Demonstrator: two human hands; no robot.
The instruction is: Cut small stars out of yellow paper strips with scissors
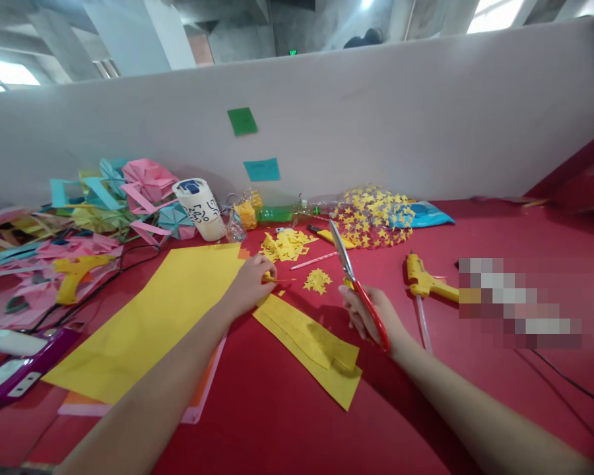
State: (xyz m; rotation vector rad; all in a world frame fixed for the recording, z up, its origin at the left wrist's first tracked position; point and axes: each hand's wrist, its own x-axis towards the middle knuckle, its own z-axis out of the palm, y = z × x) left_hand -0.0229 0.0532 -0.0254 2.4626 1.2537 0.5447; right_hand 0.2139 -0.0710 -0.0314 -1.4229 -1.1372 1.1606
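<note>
My right hand [376, 313] is closed around a pair of scissors [349, 264] with red handles, the blades pointing up and away. My left hand [252, 282] pinches a small yellow piece [268, 278], probably paper; a thin reddish sliver shows beside its fingertips. Between the hands lies a small pile of yellow paper stars [317, 281]. Nearer to me are folded yellow paper strips [307, 343]. A larger heap of yellow paper cutouts [286, 245] sits farther back. Under my left wrist and forearm are large yellow sheets [153, 316], with orange and pink sheets beneath.
A yellow glue gun [428, 280] lies at right, another glue gun [76, 274] at left. Behind are a white cup [205, 218], a green bottle [277, 214], a star-covered clear object [373, 218], a cutter [331, 236] and a pink-striped stick [313, 261]. Folded paper flowers [146, 181] crowd the left.
</note>
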